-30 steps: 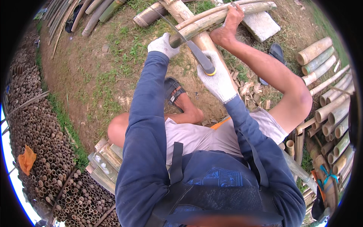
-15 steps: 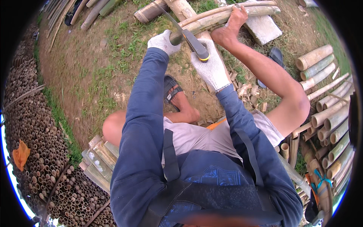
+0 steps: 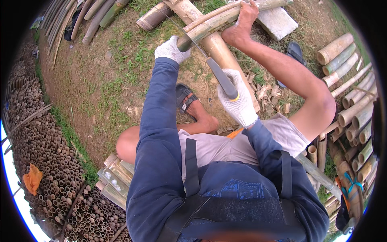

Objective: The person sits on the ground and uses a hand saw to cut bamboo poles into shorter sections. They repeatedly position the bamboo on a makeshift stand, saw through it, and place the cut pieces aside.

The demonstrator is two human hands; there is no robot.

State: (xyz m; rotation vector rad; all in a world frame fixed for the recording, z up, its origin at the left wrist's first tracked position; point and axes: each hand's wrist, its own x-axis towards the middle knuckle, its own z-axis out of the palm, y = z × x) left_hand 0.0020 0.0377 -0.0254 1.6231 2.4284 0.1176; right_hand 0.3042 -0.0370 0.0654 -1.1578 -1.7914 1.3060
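My left hand (image 3: 172,50), in a white knit glove, grips the near left end of a green-brown bamboo pole (image 3: 217,25). My gloved right hand (image 3: 236,98) is closed round the grey handle of a hand saw (image 3: 222,79). The saw's thin blade lies across the pole just beside my left hand, slanting up to the left. Underneath, the pole rests on a thicker bamboo log (image 3: 225,56). My bare right foot (image 3: 242,26) presses on the pole, its toes over a thin strip along the top. How deep the blade sits in the bamboo I cannot tell.
A pale stone block (image 3: 277,22) lies beyond my foot, with a loose sandal (image 3: 295,51) near it. Wood chips (image 3: 264,89) litter the ground by the log. Cut bamboo (image 3: 336,50) is piled at the right. Stacked bamboo tubes (image 3: 52,161) fill the left side.
My right hand has pulled the saw back toward me and slightly right, so more of the blade shows on the near side of the pole. My left hand still grips the pole end.
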